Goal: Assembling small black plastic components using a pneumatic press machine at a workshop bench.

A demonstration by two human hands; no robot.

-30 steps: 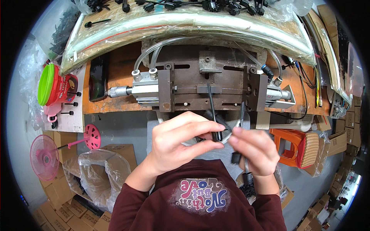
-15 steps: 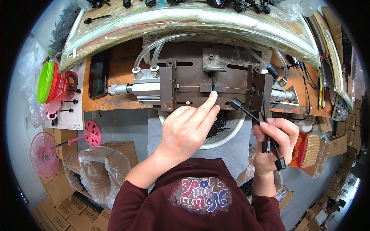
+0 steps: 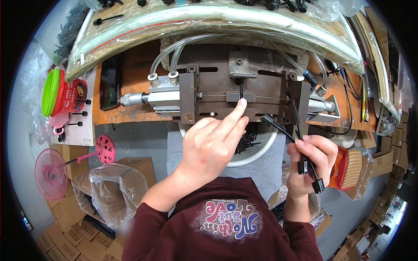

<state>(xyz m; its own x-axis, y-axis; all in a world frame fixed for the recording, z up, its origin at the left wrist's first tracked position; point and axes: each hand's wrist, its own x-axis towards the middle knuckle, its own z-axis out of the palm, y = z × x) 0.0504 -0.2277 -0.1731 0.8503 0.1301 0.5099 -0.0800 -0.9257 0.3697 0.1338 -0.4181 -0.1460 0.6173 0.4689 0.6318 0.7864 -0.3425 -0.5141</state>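
My left hand (image 3: 208, 141) reaches over the near edge of a dark metal fixture (image 3: 215, 85). Its index finger is stretched out, with the tip at the near end of a thin black rod (image 3: 241, 90) that lies across a small block in the fixture's middle. The other fingers are bent, and nothing shows in their grasp. To the right of the fixture's front, my right hand (image 3: 320, 152) is closed around several black plastic rods with thick ribbed heads (image 3: 283, 131), fanned in different directions. Part of their shafts is hidden by the fingers.
Air cylinders (image 3: 164, 102) with clear hoses flank the fixture on an orange-brown bench (image 3: 130, 116). Below it, a white basin (image 3: 266, 153) holds black rods. A plastic-covered shelf (image 3: 209, 21) spans the back. A red-and-green bucket (image 3: 65, 93), pink fan (image 3: 51, 174) and plastic-lined carton (image 3: 109, 187) are leftward.
My left index fingertip has shifted very slightly to the right and toward the far side. The right hand still holds the black rods, almost unmoved.
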